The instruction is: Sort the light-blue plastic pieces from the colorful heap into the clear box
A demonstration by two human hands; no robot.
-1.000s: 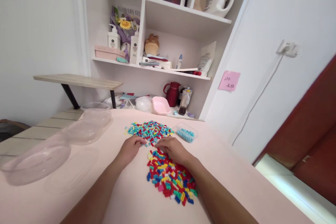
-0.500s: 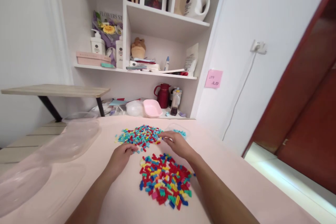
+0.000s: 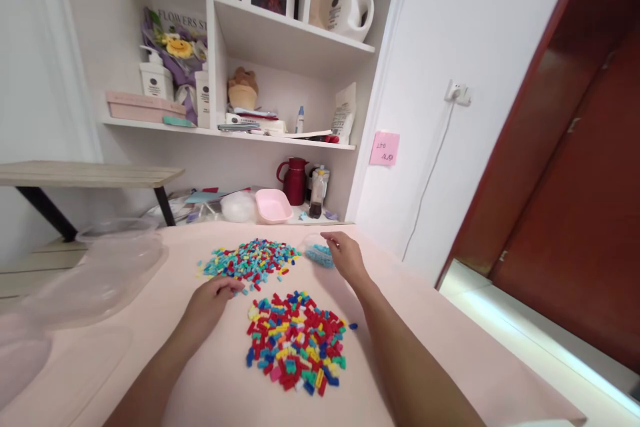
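My left hand [image 3: 213,300] rests at the near edge of a pile of small mixed bricks [image 3: 255,257], fingers curled together; what they hold, if anything, I cannot make out. My right hand [image 3: 346,257] hovers over the right side of a clear plastic container [image 3: 311,239] with light blue bricks [image 3: 320,255] inside. Its thumb and fingers are drawn together, and anything between them is too small to tell. Nearer to me, between my forearms, lies a second pile of larger toy bricks [image 3: 297,340], mostly red, yellow, blue and green. One dark blue brick [image 3: 353,326] lies apart on its right.
Clear plastic containers [image 3: 120,260] stand on the left of the pink tabletop [image 3: 210,373]. A pink bowl [image 3: 273,205], a red jug [image 3: 294,180] and a bottle [image 3: 317,197] stand at the back beneath shelves [image 3: 285,140]. A wooden stand [image 3: 90,173] is at the left.
My right hand has moved from the small-brick pile rightward to the container. My left hand stays at the pile's near edge. The camera view has turned slightly right.
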